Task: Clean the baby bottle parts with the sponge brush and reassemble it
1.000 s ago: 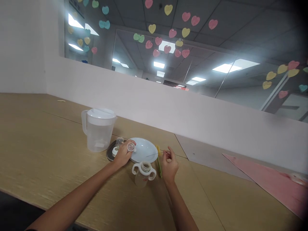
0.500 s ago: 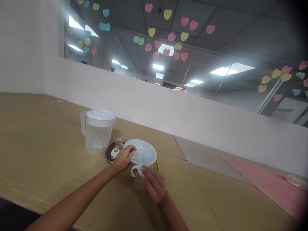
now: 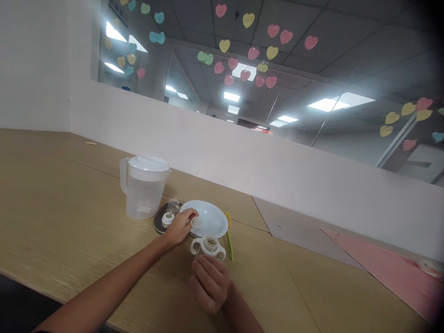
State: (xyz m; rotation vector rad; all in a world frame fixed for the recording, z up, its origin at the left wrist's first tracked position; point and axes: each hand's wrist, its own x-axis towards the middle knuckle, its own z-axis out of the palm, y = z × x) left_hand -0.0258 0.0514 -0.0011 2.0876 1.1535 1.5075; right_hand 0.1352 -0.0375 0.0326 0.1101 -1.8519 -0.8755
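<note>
My left hand point(image 3: 182, 225) is closed around a small clear silicone piece with a round rim point(image 3: 196, 223), above the plate's near left edge. A thin clear straw point(image 3: 195, 238) runs down from that piece toward the fingertips of my right hand point(image 3: 211, 282). The right fingers are curled and appear to pinch the straw's lower end. Behind them a baby bottle point(image 3: 211, 245) stands uncapped, with a white collar and two side handles. Most of its body is hidden by my right hand.
A white plate point(image 3: 217, 219) lies behind the bottle, beside a dark tray point(image 3: 158, 224) bearing a white ring cap point(image 3: 168, 218) and a clear cover point(image 3: 173, 206). A lidded pitcher point(image 3: 144, 189) stands left. A yellow-green brush point(image 3: 229, 238) and pink sheet point(image 3: 378, 266) lie right.
My right hand has moved down and left across the bottle's front, bringing the straw to the piece in my left hand. The bottle's open mouth now shows. My left hand stays near the plate.
</note>
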